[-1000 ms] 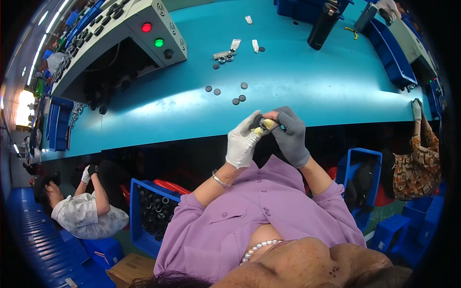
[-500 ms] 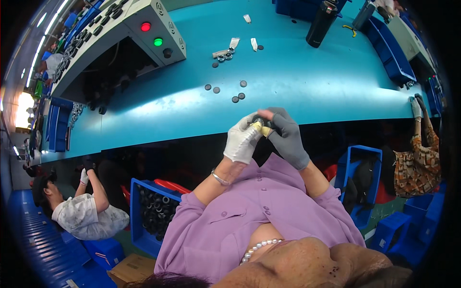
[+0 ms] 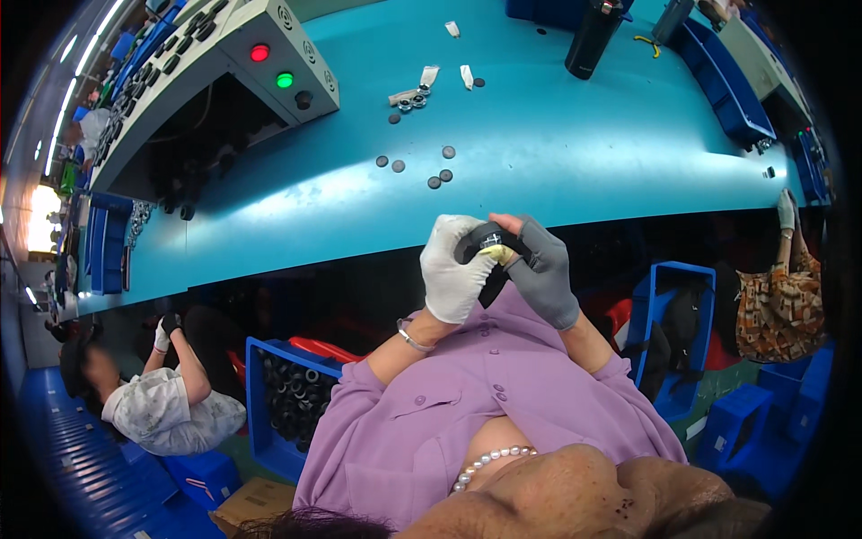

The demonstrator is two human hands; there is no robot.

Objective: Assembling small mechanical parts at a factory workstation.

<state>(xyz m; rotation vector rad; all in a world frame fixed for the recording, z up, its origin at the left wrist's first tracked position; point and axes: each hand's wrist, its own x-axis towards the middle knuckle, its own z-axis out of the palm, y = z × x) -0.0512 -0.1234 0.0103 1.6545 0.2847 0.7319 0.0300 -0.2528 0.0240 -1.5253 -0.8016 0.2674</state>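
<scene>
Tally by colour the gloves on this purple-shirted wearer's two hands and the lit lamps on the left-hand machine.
White glove: 1
Grey glove: 1
Red lamp: 1
Green lamp: 1
Total: 4

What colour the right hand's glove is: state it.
The right glove is grey; see head view.

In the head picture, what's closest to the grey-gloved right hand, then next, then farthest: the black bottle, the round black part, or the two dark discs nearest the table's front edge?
1. Round black part: held, just left of the right hand.
2. Two dark discs: on the table, ahead and left.
3. Black bottle: far back, slightly right.
</scene>
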